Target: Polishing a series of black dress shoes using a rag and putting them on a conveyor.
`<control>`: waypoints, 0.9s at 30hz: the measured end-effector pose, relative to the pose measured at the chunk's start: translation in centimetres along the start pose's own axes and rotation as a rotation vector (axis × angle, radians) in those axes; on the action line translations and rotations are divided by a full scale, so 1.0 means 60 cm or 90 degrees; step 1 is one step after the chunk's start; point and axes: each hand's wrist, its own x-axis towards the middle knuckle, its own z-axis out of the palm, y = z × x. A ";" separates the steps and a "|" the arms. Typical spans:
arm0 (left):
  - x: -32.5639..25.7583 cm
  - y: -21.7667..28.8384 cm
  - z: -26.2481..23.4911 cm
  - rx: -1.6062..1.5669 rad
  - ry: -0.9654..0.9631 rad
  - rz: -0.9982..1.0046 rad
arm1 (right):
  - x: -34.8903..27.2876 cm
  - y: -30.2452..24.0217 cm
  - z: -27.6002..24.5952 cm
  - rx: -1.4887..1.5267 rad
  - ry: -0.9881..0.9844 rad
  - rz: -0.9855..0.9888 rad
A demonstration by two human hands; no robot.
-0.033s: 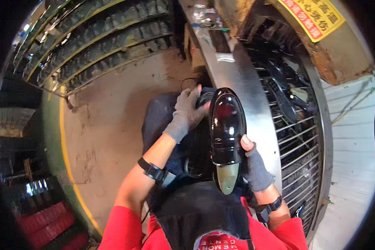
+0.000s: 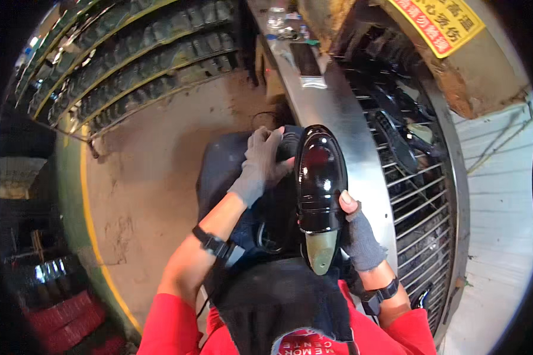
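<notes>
Your right hand [image 2: 364, 239] is closed on the right side of the black shoe [image 2: 322, 171]. Your bare thumb presses on the shoe's side near the bottom, but the shoe hides your other fingers. Your left hand [image 2: 260, 165] is up beside the shoe, near its toe. Its fingers bend a little, and the thumb stands apart from the first finger. A dark round thing [image 2: 288, 142] shows in that gap. I cannot tell if you are gripping it or just near it.

The shoe is in front of you, over your lap and between your hands, right by the shiny bench [image 2: 370, 171]. Its toe points away from you. It is smooth, round at the toe and so glossy that white spots of light shine on it. A dull grey-green shoe form [image 2: 321, 251] sticks out of the near end, with a small hole in it.

Your gloves are soft grey knit, and the fingertips I can see poke out bare. The bench is flat, smooth metal. Beside it, thin metal bars [image 2: 423, 236] run in rows. Your apron [image 2: 278, 296] is dark cloth.
</notes>
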 end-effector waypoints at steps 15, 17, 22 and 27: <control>-0.012 0.179 -0.014 -0.289 -0.083 -0.032 | 0.074 0.058 0.037 0.027 0.036 -0.025; -0.019 0.181 -0.014 -0.251 -0.096 -0.015 | 0.070 0.064 0.042 0.060 0.027 -0.027; -0.032 0.204 -0.004 -0.241 -0.133 -0.054 | 0.069 0.054 0.035 0.058 -0.055 -0.015; -0.036 0.214 0.005 -0.223 -0.154 -0.048 | 0.072 0.060 0.037 0.054 0.001 -0.044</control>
